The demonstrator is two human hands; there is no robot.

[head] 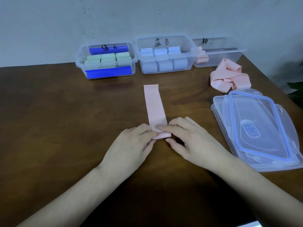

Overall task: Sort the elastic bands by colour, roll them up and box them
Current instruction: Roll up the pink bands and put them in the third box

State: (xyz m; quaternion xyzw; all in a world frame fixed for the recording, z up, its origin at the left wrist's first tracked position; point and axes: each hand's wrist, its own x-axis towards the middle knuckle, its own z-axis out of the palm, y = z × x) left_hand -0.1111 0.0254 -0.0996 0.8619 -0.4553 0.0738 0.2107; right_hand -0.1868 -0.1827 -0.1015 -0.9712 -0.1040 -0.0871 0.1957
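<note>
1. Head view, the work in hand: a pink band [155, 105] lies flat on the brown table [57, 112], running away from the person, its near end turned over into a small starting roll [161, 135]
2. Head view, hands: the left hand [131, 145] and the right hand [188, 141] meet at that roll from either side, fingers curled and pinching its ends, with fingertips pressing on top of the strip just behind it
3. Head view, done so far: along the wall stand three clear boxes. The left box [105, 59] holds green rolls [108, 60] between blue pieces, and looks full. The middle box [165, 54] holds pale blue rolls [164, 63] in two rows, also near full
4. Head view, the pink share: the right box [218, 51] has only a few pink rolls [201, 58] at its left end, with most of its floor bare
5. Head view, left to do: a loose heap of pink bands [229, 77] sits just in front of the right box, unrolled. A stack of clear lids [255, 128] with blue seals lies to the right of the hands, none fitted
6. Judgement: green and blue seem finished; pink is well under way but not done, with this band barely started, the heap to follow, and probably the lids last
</note>
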